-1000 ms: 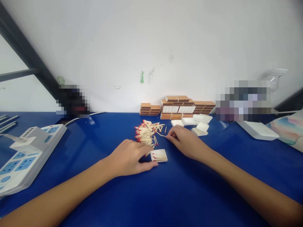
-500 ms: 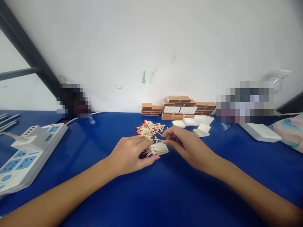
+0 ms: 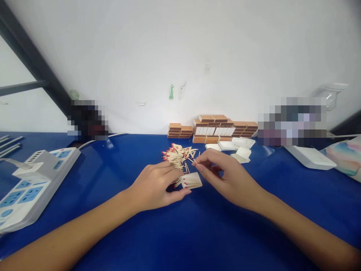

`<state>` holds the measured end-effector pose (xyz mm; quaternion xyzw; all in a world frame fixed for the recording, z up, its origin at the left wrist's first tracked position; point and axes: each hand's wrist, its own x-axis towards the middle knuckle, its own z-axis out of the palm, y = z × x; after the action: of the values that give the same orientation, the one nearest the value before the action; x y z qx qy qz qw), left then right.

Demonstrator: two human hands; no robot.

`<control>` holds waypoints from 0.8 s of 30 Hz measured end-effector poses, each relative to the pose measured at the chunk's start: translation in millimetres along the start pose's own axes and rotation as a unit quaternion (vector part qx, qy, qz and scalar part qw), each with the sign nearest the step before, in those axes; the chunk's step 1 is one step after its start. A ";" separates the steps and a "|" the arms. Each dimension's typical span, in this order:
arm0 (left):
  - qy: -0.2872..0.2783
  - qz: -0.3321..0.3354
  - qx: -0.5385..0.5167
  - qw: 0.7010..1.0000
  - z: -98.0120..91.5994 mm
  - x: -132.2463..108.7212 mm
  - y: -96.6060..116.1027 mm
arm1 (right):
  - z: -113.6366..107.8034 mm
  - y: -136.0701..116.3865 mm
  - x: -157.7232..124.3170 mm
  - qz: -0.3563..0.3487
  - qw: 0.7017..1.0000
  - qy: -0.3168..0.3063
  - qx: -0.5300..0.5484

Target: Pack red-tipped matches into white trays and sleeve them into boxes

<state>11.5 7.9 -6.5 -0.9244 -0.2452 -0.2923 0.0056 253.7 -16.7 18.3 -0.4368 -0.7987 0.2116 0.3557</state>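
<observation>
Between the thumb and fingers of my left hand [image 3: 158,187] is a small white matchbox tray [image 3: 195,176], tilted slightly, with several red-tipped matches lying in it. My right hand [image 3: 227,177] is just to the right of the tray, thumb and forefinger pinched on the end of a match [image 3: 191,160] at the edge of the pile. That heap of loose matches [image 3: 177,153], mostly with red heads to the left, lies beyond both hands. Part of the heap is hidden behind my left fingers.
Stacked matchboxes [image 3: 205,139] line the wall, with white empty trays [image 3: 226,145] in front of them. On the left lies a white power strip [image 3: 42,195] with a plug in it. At the right are a white flat box [image 3: 311,158] and a colourful item [image 3: 345,156].
My right hand has moved off the tray towards the pile and now pinches a match. The tray has shifted slightly right and towards me in my left hand.
</observation>
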 end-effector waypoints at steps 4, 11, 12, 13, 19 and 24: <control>-0.008 0.016 0.000 1.000 0.5 0.7 1.7 | 1.9 -1.0 -2.9 0.036 0.998 0.002 0.050; 0.014 0.008 0.002 1.000 0.1 0.2 1.0 | 1.3 -5.6 -0.8 0.059 0.995 0.012 0.080; 0.018 0.005 0.005 1.000 -0.1 0.2 1.0 | 1.1 -6.1 -0.4 0.066 0.994 0.011 0.082; 0.022 0.001 0.008 1.000 -0.2 0.3 1.1 | 0.9 -6.2 -0.2 0.071 0.994 0.010 0.085; 0.060 -0.004 0.008 0.998 -0.6 2.3 1.8 | 1.7 -1.0 0.0 0.077 0.990 0.011 0.116; 0.091 -0.006 0.010 0.996 -0.8 3.5 2.3 | 5.4 3.2 1.3 0.096 0.986 -0.006 0.137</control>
<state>14.6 7.3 -3.6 -0.8925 -0.2522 -0.3723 0.0356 250.9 -14.0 13.2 -0.4574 -0.7188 0.3545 0.3852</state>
